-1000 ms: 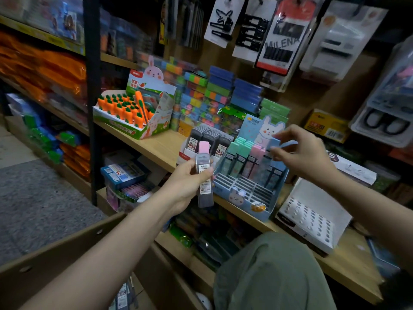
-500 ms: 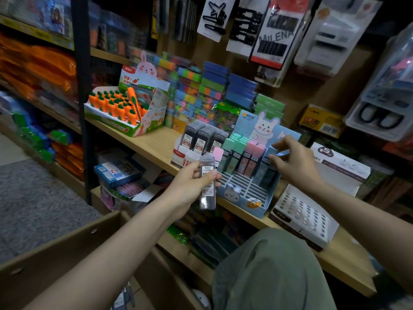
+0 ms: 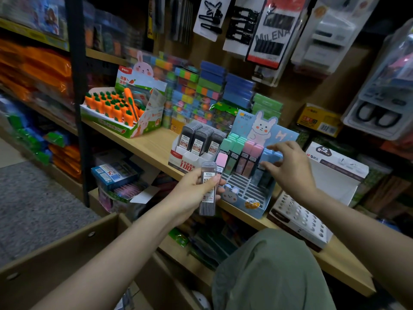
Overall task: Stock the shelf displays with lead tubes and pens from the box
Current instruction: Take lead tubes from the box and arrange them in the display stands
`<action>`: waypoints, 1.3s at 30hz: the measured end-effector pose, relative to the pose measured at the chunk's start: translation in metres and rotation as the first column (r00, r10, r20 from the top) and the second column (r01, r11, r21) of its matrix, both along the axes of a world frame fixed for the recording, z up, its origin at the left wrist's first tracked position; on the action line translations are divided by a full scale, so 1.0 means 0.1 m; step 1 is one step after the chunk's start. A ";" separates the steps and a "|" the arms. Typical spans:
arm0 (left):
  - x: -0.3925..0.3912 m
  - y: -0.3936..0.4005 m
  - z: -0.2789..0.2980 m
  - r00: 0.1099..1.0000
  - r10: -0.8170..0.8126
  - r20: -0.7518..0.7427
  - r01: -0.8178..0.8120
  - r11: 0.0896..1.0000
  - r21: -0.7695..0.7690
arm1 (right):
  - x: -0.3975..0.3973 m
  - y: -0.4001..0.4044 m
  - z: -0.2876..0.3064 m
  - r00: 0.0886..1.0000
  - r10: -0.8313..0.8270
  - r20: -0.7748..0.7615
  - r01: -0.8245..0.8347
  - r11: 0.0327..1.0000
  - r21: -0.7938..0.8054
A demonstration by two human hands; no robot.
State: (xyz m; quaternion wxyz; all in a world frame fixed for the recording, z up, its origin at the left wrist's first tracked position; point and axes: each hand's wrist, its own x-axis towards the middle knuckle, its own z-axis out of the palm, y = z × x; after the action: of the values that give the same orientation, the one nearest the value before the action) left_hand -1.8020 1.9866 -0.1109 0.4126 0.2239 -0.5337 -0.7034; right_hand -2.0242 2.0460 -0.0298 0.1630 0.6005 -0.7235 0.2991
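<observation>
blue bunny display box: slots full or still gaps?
Partly full. The blue bunny display box has green, pink and blue lead tubes in its back rows; the front grid slots show bare.

Two bare forearms, no sleeves in view, no watch, ring or bracelet on either wrist. Left hand [image 3: 194, 190] at the centre of the frame, forearm running in from the lower left; nails short and plain. Right hand [image 3: 288, 170] right of centre, forearm entering from the lower right edge; nails likewise short, unpainted. At lower centre a bent knee [image 3: 271, 268] in muted grey-green fabric, smooth and matt, with soft folds and no visible seam, pocket or print. Rest of the clothing outside the frame.
</observation>
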 end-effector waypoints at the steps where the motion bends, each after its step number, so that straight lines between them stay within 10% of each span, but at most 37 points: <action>1: 0.00 0.00 0.00 1.000 0.001 -0.003 -0.001 1.000 -0.006 | 0.04 0.02 0.01 1.000 0.027 -0.005 -0.027 0.999 -0.032; 15: 0.11 -0.05 0.06 0.998 -0.052 -0.026 0.052 0.999 -0.018 | 0.90 -0.16 0.12 0.786 0.257 0.562 -0.362 0.928 0.082; 26: 0.26 -0.25 0.15 0.979 0.205 0.016 -0.206 0.977 0.050 | 0.32 -0.16 0.50 0.989 0.144 0.029 -0.145 0.988 0.043; 39: 0.20 -0.19 0.10 0.993 0.109 0.039 -0.110 0.993 0.035 | 0.26 -0.39 0.19 0.988 0.153 -0.013 -0.152 0.987 0.043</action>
State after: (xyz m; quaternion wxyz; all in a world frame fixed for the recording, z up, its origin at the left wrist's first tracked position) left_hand -1.7820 1.9677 -0.1010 0.4365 0.2735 -0.5149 -0.6852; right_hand -1.9985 2.0069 -0.0111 0.1328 0.6598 -0.6802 0.2904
